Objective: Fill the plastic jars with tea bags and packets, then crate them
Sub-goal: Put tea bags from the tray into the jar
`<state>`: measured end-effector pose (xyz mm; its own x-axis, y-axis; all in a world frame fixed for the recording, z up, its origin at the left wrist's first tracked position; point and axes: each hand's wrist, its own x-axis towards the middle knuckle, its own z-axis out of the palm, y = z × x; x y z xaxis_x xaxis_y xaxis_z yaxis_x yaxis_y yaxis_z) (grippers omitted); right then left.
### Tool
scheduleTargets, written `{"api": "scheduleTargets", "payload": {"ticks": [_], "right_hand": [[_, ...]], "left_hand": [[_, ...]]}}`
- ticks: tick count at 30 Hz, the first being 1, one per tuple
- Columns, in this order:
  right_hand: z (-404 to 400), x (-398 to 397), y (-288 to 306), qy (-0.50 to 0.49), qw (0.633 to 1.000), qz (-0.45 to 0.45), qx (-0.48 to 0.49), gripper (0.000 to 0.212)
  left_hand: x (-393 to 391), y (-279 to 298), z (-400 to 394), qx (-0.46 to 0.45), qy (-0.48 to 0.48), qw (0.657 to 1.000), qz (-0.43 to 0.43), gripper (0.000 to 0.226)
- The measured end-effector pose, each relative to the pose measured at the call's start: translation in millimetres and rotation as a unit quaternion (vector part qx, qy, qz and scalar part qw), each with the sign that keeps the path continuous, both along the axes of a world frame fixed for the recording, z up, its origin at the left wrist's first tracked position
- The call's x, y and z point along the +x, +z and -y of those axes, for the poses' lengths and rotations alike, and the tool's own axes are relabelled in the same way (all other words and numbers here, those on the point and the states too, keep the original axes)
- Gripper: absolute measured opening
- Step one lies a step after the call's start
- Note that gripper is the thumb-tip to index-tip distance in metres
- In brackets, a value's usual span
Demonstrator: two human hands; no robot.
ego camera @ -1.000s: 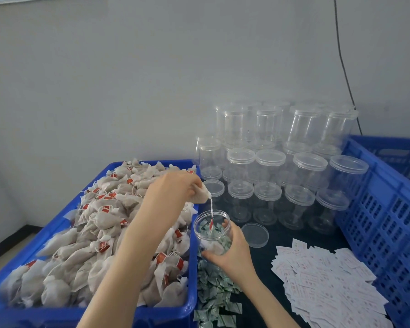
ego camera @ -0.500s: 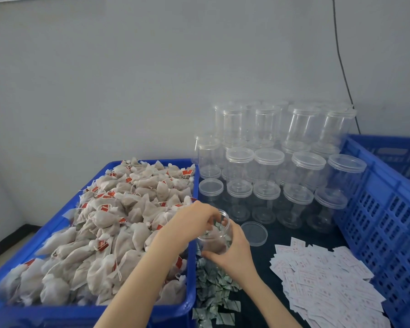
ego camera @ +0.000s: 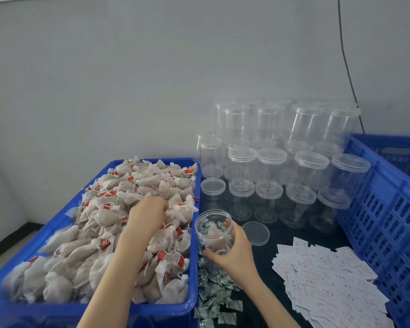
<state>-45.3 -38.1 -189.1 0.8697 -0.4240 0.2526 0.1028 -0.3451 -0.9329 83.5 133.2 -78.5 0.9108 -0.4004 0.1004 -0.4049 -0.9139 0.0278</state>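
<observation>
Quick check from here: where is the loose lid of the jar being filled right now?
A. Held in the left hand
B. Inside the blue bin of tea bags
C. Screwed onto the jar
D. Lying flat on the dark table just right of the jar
D: the loose lid lies flat on the dark table, right of the open jar gripped by the right hand.

2 hands [ego camera: 147, 215], 2 blue crates [ego camera: 192, 301], 1 open jar [ego camera: 214, 230] held lower centre, 1 loose lid [ego camera: 256, 233], roughly two dozen lidded empty jars [ego camera: 311, 166] upper right, tea bags [ego camera: 104, 218], green packets [ego camera: 213, 294], white packets [ego camera: 324, 285] too many to count
</observation>
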Motion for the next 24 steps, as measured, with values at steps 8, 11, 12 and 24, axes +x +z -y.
{"api": "scheduleTargets", "payload": {"ticks": [8,11,12,24], "right_hand": [[-1.1,1.3,0.1,-0.001,1.000,0.000,0.000,0.084],[-2.9,2.1,-0.3,-0.005,1.000,0.000,0.005,0.088],[-3.3,1.8,-0.6,-0.006,1.000,0.001,0.007,0.088],[-4.2,1.3,2.7,-0.015,1.000,0.003,0.023,0.083]], "left_hand": [[-3.2,31.8,-8.9,-0.211,-0.029,0.973,0.093,0.012],[-10.8,42.7,-0.6,-0.297,-0.062,0.946,0.117,0.017],[-13.6,45.2,2.8,-0.325,-0.074,0.935,0.118,0.018],[-37.1,16.9,61.8,-0.186,-0.198,0.962,-0.037,0.014]]}}
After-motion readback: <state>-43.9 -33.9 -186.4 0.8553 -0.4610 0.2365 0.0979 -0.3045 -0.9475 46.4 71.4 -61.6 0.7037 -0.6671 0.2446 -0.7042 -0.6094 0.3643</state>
